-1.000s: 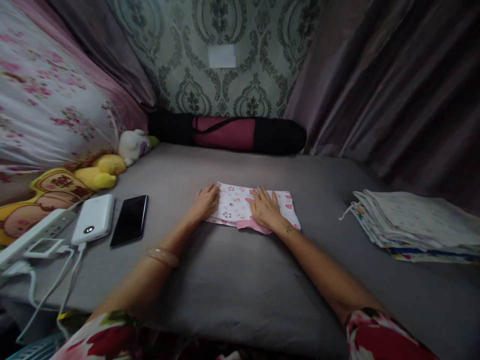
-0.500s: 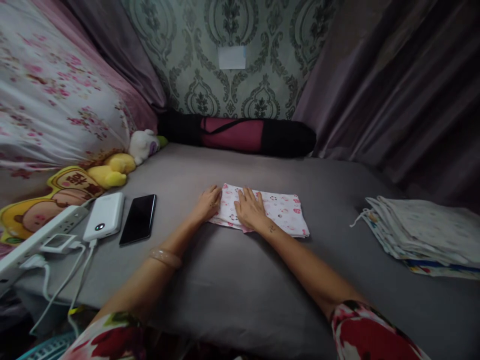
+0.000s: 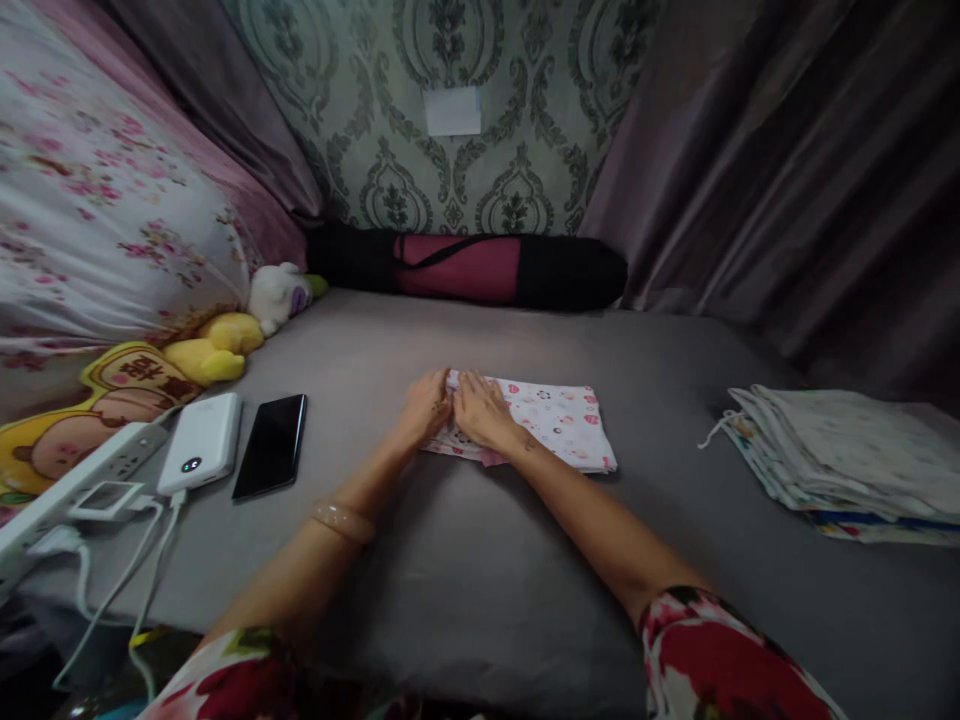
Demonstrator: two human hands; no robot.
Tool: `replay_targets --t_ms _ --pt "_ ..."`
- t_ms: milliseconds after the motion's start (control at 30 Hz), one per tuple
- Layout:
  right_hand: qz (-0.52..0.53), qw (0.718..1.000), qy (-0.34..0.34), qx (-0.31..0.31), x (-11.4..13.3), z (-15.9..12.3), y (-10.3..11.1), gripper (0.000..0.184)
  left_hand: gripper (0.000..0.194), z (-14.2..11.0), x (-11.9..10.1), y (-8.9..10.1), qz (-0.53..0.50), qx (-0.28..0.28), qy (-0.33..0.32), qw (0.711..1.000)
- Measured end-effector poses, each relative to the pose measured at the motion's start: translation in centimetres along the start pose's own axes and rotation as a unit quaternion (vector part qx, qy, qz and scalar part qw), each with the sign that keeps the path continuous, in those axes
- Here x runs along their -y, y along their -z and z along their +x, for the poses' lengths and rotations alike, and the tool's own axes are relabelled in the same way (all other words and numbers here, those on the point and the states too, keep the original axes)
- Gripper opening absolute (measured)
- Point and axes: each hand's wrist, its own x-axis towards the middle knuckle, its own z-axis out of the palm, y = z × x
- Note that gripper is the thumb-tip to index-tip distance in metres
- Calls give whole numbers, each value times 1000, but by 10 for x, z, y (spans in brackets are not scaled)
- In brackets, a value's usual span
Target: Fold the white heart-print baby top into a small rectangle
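Observation:
A small folded cloth (image 3: 559, 422), white with pink and dark prints, lies flat on the grey bed surface (image 3: 480, 560). Both hands meet at its left end. My left hand (image 3: 426, 405) has its fingers curled over the cloth's left edge. Right beside it, my right hand (image 3: 481, 412) lies palm-down on the cloth with its fingers stretched toward the far left corner. A pale bangle (image 3: 343, 521) sits on my left wrist. The right half of the cloth is uncovered.
A stack of folded cloths (image 3: 840, 460) lies at the right. At the left are a black phone (image 3: 271, 444), a white power bank (image 3: 199, 456), a power strip (image 3: 67, 485) with cables, and plush toys (image 3: 217, 345). A black-and-pink roll bag (image 3: 469, 268) lies against the wall.
My right hand has slid leftward across the cloth from its middle to the left end, next to my left hand. The left hand has stayed at the left edge.

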Motion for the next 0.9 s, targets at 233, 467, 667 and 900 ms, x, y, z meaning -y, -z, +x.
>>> replay_targets --t_ms 233,467,667,900 --pt "-36 997 -60 27 -48 -39 14 58 46 -8 -36 -21 54 74 -131 987" --pt "-59 993 -105 5 -73 -63 24 57 54 -11 -25 -12 84 88 -67 990" --pt "92 988 -124 -7 -101 -62 45 52 54 -5 -11 -17 56 104 -47 992" --pt "224 891 -381 -107 -174 -89 81 34 47 -1 9 18 -6 61 151 987"
